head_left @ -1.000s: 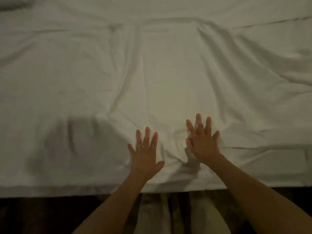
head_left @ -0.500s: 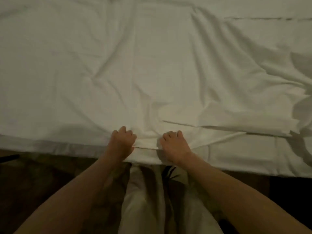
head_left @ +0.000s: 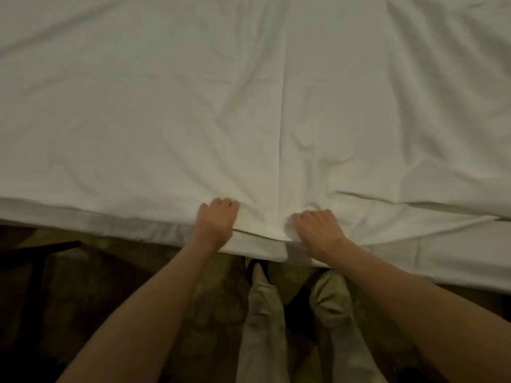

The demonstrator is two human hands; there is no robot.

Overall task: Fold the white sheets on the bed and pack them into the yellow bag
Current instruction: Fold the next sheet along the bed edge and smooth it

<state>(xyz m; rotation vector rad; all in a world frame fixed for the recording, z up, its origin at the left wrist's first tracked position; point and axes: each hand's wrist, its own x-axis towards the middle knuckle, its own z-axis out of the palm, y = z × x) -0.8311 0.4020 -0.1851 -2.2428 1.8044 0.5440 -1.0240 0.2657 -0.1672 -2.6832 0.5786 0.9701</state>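
A large white sheet [head_left: 171,111] lies spread over the bed, creased, with one long straight fold line running away from me down the middle. At the near edge my left hand [head_left: 217,221] grips the sheet's hem with curled fingers. My right hand [head_left: 318,226] grips the same hem a short way to the right, fingers curled into the cloth. Between the two hands a small flap of the sheet hangs over the bed's edge. The yellow bag is not in view.
The bed's near edge [head_left: 96,225] runs across the frame, with a second white layer [head_left: 442,261] showing under the top sheet at right. Below lie a dark patterned carpet [head_left: 91,299], my legs [head_left: 262,313], and a dark furniture piece [head_left: 33,252] at left.
A second ago both hands lay flat with spread fingers on the sheet. They drew back to the near hem and curled onto it. The view has shifted closer over the edge.
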